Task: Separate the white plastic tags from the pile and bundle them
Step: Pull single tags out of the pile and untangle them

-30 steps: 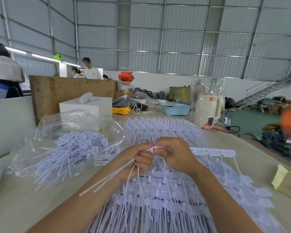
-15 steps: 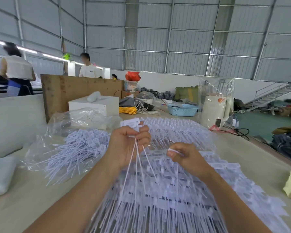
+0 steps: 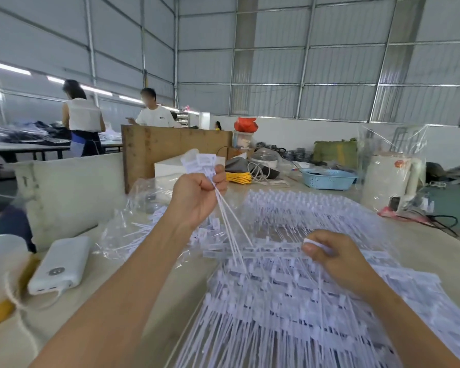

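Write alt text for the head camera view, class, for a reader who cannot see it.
A person's left hand holds up a small bunch of white plastic tags, stems trailing down, while the right hand pinches another tag on the large pile of tags covering the table. A white power bank lies at left.

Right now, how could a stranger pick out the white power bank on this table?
Start at the big pile of white tags in the table's middle, then look past the left forearm toward the table's left edge. The power bank lies flat there beside a yellow-rimmed tub. It alone is a solid, smooth rounded slab.
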Demonstrator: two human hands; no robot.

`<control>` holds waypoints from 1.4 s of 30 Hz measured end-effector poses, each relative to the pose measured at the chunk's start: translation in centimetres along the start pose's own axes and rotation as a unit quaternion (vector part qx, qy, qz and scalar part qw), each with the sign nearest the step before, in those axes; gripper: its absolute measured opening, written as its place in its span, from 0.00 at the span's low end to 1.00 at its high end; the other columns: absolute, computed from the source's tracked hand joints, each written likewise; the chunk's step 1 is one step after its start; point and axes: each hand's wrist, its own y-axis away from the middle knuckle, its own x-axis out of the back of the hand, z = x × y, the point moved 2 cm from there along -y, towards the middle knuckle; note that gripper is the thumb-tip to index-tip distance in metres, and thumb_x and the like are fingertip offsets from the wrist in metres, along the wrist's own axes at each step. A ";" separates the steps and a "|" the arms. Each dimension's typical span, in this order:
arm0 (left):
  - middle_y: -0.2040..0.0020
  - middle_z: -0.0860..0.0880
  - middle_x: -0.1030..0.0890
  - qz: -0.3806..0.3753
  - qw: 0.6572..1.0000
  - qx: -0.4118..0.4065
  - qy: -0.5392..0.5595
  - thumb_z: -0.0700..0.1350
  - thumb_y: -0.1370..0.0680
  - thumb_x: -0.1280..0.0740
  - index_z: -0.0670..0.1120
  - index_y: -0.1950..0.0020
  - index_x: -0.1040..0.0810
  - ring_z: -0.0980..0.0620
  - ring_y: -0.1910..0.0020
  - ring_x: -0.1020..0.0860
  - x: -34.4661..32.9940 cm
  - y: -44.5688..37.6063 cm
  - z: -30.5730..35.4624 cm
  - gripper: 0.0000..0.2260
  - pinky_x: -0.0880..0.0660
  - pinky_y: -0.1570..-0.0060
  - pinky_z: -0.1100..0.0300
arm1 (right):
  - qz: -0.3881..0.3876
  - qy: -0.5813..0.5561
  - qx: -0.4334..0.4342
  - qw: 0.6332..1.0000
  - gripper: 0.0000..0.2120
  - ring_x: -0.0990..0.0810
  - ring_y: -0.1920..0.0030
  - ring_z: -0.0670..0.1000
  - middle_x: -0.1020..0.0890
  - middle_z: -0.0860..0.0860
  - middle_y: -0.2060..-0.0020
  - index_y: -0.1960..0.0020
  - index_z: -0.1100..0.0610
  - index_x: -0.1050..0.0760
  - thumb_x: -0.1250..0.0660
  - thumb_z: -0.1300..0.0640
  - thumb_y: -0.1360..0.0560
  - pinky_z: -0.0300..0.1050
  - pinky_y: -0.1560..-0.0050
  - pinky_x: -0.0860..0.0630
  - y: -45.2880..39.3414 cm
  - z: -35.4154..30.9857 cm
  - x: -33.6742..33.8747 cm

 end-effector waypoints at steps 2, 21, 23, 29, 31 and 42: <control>0.63 0.47 0.32 0.020 0.999 0.013 -0.033 0.27 0.31 0.59 0.42 0.56 0.36 0.55 0.71 0.34 1.1 -0.3 -0.1 0.17 0.39 0.67 0.64 | -0.004 0.003 0.002 1.000 0.07 0.23 0.61 0.58 0.22 0.58 0.65 0.62 0.60 0.23 0.33 0.62 0.24 0.44 0.57 0.29 0.0 0.1 0.0; 0.74 0.45 0.30 0.202 0.966 0.161 -0.028 0.37 0.24 0.51 0.41 0.63 0.34 0.52 0.80 0.30 7.6 -1.8 -5.1 0.11 0.28 0.76 0.66 | -0.033 0.024 -0.019 0.999 0.07 0.23 0.62 0.58 0.21 0.60 0.65 0.61 0.62 0.22 0.33 0.62 0.25 0.44 0.58 0.28 0.4 0.8 -0.6; 0.69 0.45 0.28 0.171 0.965 0.195 -0.042 0.45 0.24 0.46 0.41 0.59 0.30 0.50 0.73 0.27 7.2 -2.0 -5.9 0.10 0.27 0.72 0.63 | -0.031 0.033 -0.011 0.999 0.07 0.22 0.60 0.61 0.21 0.63 0.63 0.60 0.65 0.21 0.32 0.62 0.25 0.46 0.58 0.28 0.4 0.9 -0.6; 0.60 0.40 0.25 0.128 0.970 0.180 -0.096 0.35 0.21 0.39 0.37 0.44 0.31 0.51 0.72 0.24 5.0 -0.8 -6.7 0.07 0.27 0.75 0.64 | -0.038 0.043 -0.005 0.998 0.06 0.21 0.60 0.58 0.19 0.58 0.64 0.61 0.60 0.21 0.32 0.62 0.25 0.44 0.57 0.29 0.4 1.0 -0.7; 0.61 0.43 0.25 0.086 0.978 0.144 -0.125 0.28 0.22 0.46 0.35 0.47 0.30 0.56 0.76 0.27 4.0 -0.6 -5.2 0.08 0.34 0.80 0.69 | -0.041 0.044 -0.002 0.998 0.07 0.21 0.60 0.58 0.19 0.58 0.65 0.62 0.60 0.21 0.32 0.62 0.25 0.44 0.56 0.28 0.4 1.1 -0.7; 0.56 0.47 0.24 0.015 0.571 0.105 -0.814 0.36 0.25 0.34 0.46 0.44 0.29 0.52 0.64 0.27 7.6 -6.4 4.6 0.12 0.34 0.72 0.65 | -0.055 0.068 -0.012 0.996 0.14 0.22 0.63 0.50 0.20 0.51 0.67 0.66 0.45 0.26 0.32 0.60 0.25 0.37 0.60 0.29 0.4 1.2 -0.9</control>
